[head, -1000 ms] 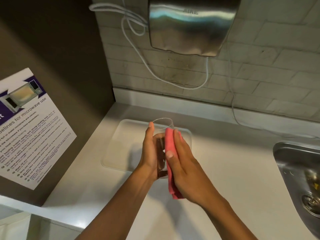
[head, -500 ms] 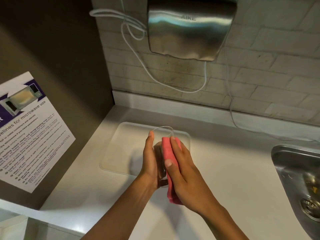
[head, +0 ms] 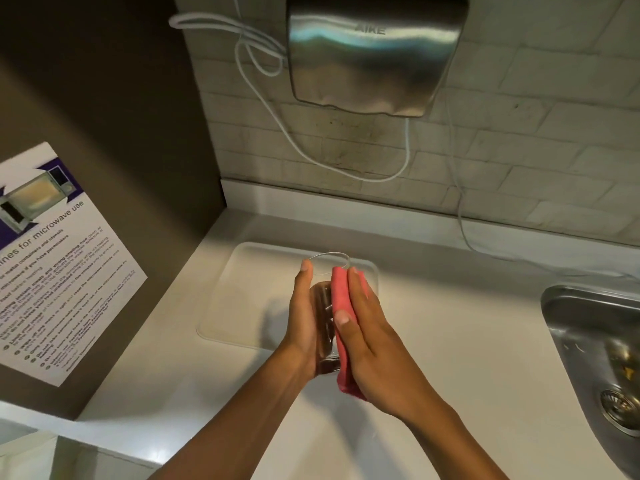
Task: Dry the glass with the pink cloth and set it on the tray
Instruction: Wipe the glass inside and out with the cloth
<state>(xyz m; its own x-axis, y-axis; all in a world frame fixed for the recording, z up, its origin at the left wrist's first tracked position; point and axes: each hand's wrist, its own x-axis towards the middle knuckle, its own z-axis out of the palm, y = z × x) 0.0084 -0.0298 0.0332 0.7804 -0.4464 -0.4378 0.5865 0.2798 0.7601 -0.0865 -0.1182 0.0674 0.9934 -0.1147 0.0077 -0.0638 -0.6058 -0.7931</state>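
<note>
A clear drinking glass (head: 325,306) is held upright above the white counter, its rim level with my fingertips. My left hand (head: 304,323) wraps its left side. My right hand (head: 370,341) presses a folded pink cloth (head: 341,296) flat against the glass's right side, with the cloth's lower end sticking out under my palm. Behind and below the glass lies a translucent white tray (head: 239,299), nothing standing on it. Much of the glass is hidden between my hands.
A steel sink (head: 595,348) is set into the counter at the right. A metal hand dryer (head: 374,57) hangs on the tiled wall, its white cable (head: 311,150) looping down. A microwave-use poster (head: 52,265) is stuck to the brown panel at left.
My hands stay on the glass and cloth. My right hand and the cloth have slid slightly along the glass. The view has shifted a little.
</note>
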